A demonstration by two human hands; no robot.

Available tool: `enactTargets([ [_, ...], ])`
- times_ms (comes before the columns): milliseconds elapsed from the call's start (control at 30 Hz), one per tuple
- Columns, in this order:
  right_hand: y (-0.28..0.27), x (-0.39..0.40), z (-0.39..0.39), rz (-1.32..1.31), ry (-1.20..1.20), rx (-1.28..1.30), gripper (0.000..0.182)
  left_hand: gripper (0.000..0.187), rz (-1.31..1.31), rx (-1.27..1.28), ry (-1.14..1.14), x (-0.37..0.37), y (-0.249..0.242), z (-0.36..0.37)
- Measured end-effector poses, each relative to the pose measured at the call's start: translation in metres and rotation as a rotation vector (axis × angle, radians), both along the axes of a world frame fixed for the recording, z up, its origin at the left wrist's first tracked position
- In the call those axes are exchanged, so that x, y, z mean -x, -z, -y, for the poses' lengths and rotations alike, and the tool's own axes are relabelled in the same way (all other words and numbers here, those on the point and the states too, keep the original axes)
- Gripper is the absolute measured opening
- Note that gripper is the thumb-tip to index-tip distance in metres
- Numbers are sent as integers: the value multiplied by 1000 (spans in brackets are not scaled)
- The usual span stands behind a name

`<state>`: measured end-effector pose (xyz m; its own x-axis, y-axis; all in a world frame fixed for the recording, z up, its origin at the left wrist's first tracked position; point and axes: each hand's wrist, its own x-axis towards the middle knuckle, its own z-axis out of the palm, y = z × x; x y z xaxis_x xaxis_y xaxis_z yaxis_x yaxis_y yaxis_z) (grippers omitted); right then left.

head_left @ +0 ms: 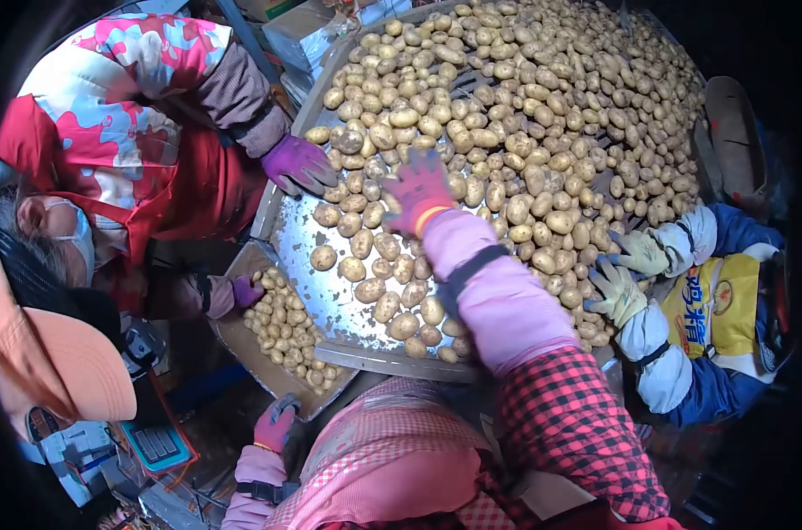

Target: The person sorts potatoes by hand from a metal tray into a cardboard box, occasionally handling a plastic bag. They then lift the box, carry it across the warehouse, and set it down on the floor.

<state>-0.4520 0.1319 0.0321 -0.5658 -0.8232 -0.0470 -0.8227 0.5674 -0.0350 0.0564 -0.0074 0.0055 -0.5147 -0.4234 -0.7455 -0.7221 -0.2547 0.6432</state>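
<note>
My right hand, in a pink glove with dark fingertips, reaches over the metal sorting table. Its fingers are spread over the potatoes heaped there. Loose potatoes lie on bare metal below the wrist. My left hand, gloved in pink and grey, is low at the near corner of a box of small potatoes. Its fingers curl at the rim and seem to grip it. The box stands against the table's left edge and holds many potatoes.
At left, a person in a red apron has one purple glove by the table edge and another at the box. A person's gloved hands touch potatoes at right. A blue-framed device stands lower left.
</note>
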Motion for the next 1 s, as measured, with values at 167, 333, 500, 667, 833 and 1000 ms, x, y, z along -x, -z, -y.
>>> enactTargets([
  [167, -19, 41, -89, 213, 479, 12, 61, 41, -52, 29, -89, -21, 27, 6],
  [333, -9, 56, -188, -225, 610, 32, 62, 42, -64, -10, -78, -25, 43, 9],
  [500, -1, 41, -208, -430, 976, -7, 69, 38, -92, -23, -85, -6, 29, 12],
  [667, 6, 2, -200, -361, 788, 61, 72, 39, -91, -38, -88, -10, 23, 17],
  [833, 13, -35, -203, -201, 542, 143, 55, 41, -91, -25, -128, -17, 25, 12],
  [1000, 5, 20, -241, -353, 603, 235, 46, 42, -5, 8, -91, -21, 12, 10],
])
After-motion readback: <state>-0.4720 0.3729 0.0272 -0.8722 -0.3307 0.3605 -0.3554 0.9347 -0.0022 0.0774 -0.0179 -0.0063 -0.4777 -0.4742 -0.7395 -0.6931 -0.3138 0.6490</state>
